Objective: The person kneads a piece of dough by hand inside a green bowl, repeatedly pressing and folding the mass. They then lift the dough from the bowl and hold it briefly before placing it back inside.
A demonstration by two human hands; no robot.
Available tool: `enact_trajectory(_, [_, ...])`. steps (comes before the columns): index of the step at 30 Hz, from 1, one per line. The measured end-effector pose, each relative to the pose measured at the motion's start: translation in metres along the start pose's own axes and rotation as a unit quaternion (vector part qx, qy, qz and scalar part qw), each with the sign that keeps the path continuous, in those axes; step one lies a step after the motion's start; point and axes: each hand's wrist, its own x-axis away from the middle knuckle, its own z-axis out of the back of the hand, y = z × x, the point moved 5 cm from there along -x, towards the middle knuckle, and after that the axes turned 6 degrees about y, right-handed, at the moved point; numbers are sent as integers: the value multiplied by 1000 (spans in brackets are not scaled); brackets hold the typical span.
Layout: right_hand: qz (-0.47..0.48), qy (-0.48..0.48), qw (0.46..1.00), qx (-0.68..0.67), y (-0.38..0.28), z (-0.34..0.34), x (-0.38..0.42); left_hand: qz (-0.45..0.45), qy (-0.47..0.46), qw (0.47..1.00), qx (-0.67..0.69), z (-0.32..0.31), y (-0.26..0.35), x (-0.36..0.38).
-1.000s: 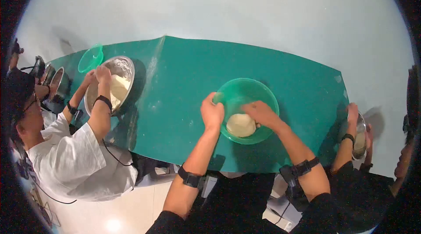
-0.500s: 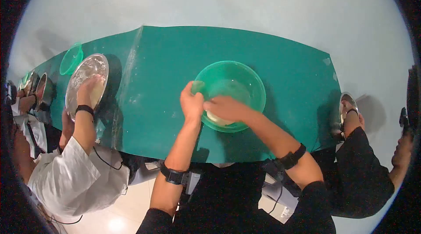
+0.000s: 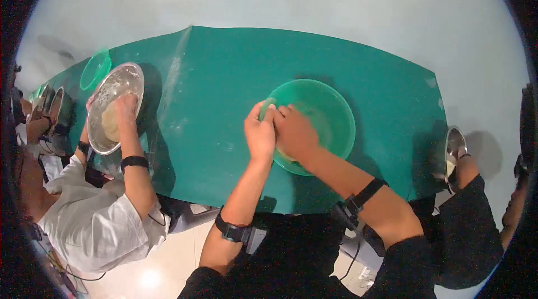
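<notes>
In the green bowl [image 3: 336,125], the right hand [image 3: 297,132] slants over dough [image 3: 285,155].

head cam | worn on the head | looks forward and down | near, above green table [image 3: 224,86]

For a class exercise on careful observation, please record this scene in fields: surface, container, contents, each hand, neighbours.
Surface: green tabletop
Container: round green bowl
Contents: pale dough, mostly hidden
Left hand: gripping the bowl's left rim
Right hand: inside the bowl, over the dough
Left neighbour: white-shirted person, hand in a metal bowl
Right neighbour: dark-sleeved arm reaching into another metal bowl
</notes>
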Motion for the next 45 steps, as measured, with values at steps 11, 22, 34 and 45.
enact_trajectory(11, [-168, 131, 974, -73, 42, 3, -17, -55, 17, 998, -41, -3, -8, 4])
enact_trajectory(22, [-73, -93, 990, -78, 28, 56, 28, -87, 3, 988, -128, -3, -15, 9])
enact_trajectory(34, [77, -24, 986, -144, 12, 40, 32, -29, -3, 996, -85, -11, -19, -3])
enact_trajectory(45, [195, 153, 968, -39, 34, 17, 9, 76, -27, 994, 68, -23, -20, 3])
